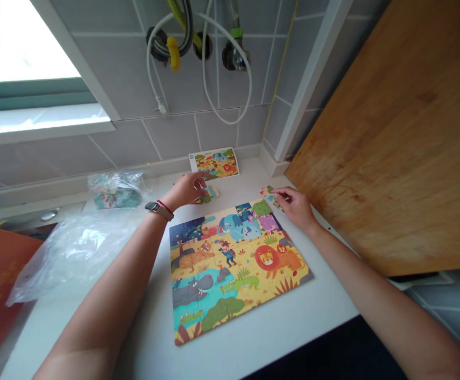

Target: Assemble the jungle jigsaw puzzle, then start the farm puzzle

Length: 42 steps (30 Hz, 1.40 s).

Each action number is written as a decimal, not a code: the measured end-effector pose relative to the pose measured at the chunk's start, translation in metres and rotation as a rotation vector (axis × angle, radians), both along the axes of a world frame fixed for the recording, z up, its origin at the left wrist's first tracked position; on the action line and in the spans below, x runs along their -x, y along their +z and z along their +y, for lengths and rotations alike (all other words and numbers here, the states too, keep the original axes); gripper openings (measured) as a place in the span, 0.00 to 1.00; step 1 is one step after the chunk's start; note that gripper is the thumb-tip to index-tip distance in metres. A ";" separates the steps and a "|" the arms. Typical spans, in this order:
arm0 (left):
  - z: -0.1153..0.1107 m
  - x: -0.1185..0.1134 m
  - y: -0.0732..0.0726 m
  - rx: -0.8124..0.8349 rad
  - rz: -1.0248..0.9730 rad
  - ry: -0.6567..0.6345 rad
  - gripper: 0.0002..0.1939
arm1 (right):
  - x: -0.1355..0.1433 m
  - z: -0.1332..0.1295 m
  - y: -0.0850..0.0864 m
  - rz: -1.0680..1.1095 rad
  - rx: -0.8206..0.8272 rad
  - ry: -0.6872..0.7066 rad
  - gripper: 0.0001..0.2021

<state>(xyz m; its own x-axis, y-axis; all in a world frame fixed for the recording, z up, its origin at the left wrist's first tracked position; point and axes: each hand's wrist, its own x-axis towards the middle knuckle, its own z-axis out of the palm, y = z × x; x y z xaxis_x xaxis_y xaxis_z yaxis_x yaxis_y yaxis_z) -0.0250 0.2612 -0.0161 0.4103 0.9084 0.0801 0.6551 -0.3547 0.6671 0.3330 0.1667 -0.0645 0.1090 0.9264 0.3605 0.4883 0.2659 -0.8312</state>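
A mostly assembled jigsaw puzzle [230,264] with animals, a pond and a small explorer lies flat on the white counter. Above its upper edge, my left hand [187,190] has its fingers curled round a puzzle piece [213,191] in a small cluster; the fingertips are partly hidden. Beyond the puzzle's top right corner, my right hand [295,208] pinches a puzzle piece [268,192] between thumb and fingers, close to other loose pieces. The picture card [217,162], printed with a similar scene, leans by the wall behind my left hand.
A clear bag of colourful pieces [116,191] lies at the back left, with a crumpled plastic bag [83,253] in front. An orange box [0,285] stands at the far left. A wooden panel [392,137] rises close on the right. Hoses and a white cable [249,79] hang on the tiled wall.
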 end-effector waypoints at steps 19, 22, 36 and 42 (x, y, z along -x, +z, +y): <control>-0.017 0.028 0.026 0.375 -0.032 0.284 0.23 | -0.031 0.012 -0.009 -0.120 0.183 -0.126 0.16; -0.019 0.031 0.019 0.276 0.054 0.300 0.20 | -0.037 0.008 -0.009 -0.353 0.229 -0.103 0.24; -0.027 0.019 -0.003 0.155 0.141 0.314 0.27 | -0.035 -0.001 -0.001 -0.558 0.276 -0.118 0.27; -0.032 0.015 -0.002 0.176 0.061 0.315 0.26 | -0.029 -0.003 -0.005 -0.531 0.200 -0.149 0.23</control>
